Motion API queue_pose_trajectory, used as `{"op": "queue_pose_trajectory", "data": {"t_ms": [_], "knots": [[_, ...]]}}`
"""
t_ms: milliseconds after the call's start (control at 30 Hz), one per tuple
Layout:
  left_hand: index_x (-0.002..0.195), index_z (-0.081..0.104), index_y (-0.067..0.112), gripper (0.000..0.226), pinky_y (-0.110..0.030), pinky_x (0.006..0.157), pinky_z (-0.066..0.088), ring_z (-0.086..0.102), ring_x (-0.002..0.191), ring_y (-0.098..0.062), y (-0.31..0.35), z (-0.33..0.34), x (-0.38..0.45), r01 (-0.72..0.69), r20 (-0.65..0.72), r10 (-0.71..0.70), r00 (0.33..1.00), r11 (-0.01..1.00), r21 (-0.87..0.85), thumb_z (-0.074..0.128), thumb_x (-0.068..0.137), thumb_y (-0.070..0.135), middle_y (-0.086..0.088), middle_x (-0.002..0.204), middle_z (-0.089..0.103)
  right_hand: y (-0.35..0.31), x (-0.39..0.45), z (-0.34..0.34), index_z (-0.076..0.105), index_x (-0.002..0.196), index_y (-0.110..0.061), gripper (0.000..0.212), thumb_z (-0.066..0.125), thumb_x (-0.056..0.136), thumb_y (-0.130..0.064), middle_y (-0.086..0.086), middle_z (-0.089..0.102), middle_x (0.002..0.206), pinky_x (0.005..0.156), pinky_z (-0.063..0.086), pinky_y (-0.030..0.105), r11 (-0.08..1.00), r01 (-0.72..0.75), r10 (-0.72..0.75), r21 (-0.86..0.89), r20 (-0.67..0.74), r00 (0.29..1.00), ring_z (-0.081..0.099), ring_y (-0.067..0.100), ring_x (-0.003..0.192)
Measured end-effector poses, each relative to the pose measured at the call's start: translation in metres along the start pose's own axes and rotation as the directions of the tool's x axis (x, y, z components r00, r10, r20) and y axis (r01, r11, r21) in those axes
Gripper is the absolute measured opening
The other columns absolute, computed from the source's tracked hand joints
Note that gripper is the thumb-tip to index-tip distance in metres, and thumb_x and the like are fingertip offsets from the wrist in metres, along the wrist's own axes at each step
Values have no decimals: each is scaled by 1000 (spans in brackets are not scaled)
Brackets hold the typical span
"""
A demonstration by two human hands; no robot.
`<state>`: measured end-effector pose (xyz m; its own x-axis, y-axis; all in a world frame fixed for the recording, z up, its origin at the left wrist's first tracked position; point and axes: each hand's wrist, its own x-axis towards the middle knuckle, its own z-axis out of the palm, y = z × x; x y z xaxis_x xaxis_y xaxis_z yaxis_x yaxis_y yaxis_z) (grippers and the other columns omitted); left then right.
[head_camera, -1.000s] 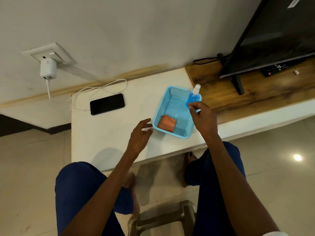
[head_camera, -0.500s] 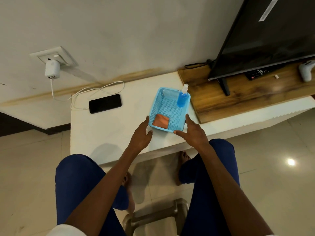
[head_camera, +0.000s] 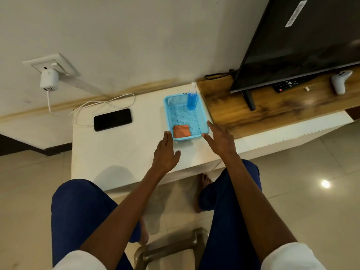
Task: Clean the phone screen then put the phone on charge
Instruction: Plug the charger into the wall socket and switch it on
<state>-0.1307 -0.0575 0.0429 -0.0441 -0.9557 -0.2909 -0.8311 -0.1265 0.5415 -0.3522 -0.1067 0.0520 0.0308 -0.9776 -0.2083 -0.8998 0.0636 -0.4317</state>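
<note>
Seeing both hands, left (head_camera: 165, 152) and right (head_camera: 221, 140), flat-fingered and empty by the basket (head_camera: 168, 112), phone (head_camera: 112, 119) flat on desk (head_camera: 120, 151) well left; I'd judge it stiff, slick glass, so grip the long edges.

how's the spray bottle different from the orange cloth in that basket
The spray bottle stands upright at the far end of the blue basket; the orange cloth lies flat and folded at the near end. The bottle is blue, the cloth orange. Neither is touched by a hand.
</note>
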Motion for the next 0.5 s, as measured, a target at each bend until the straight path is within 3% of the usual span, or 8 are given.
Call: {"op": "queue_pose_trajectory", "data": {"t_ms": [300,500], "knots": [[158,1,16,79,-45,120,25,16,151,-28,17,-14,41,-7,14,6,1000,999,48,52,99,31,-6,166,2,0,33,3,26,155,-27,56,38,103,-46,8,37,154,114,29,56,999,-39,35,-28,-113,993,30,36,142],[157,2,26,77,-48,115,28,18,149,-34,19,-26,71,10,37,-14,999,996,87,52,98,29,-12,165,6,-1,63,-1,15,156,-34,55,29,104,-48,6,24,161,118,15,64,994,-102,96,-45,-106,990,17,41,148]]}}
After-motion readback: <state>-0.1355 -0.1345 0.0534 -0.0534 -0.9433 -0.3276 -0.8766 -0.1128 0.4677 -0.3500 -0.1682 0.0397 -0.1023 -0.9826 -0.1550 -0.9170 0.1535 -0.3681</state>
